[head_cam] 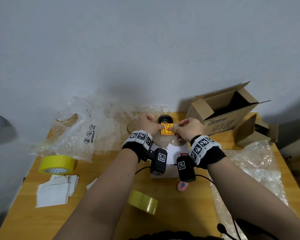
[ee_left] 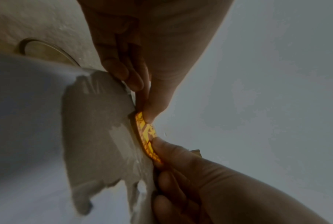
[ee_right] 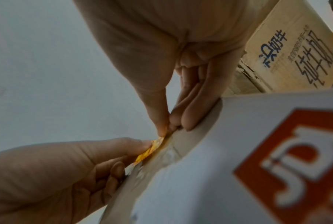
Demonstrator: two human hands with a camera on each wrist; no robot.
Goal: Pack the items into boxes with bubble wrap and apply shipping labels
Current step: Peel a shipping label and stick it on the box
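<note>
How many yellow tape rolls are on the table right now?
2. One yellow tape roll lies at the table's left, beside the bubble wrap. The other roll lies near the front edge, between the forearms. More could be hidden under the wrap.

A yellow label [head_cam: 167, 129] with red print lies on a white box [head_cam: 175, 151] bearing a red logo. Yellow tape rolls [head_cam: 56, 164] sit on the wood-grain bench [head_cam: 100, 172], beside a brown carton [head_cam: 222, 116] printed in dark blue and black-and-white checkered wristbands [head_cam: 140, 136].

Open carton [head_cam: 227, 110] flanking right hand [head_cam: 189, 129]
</note>
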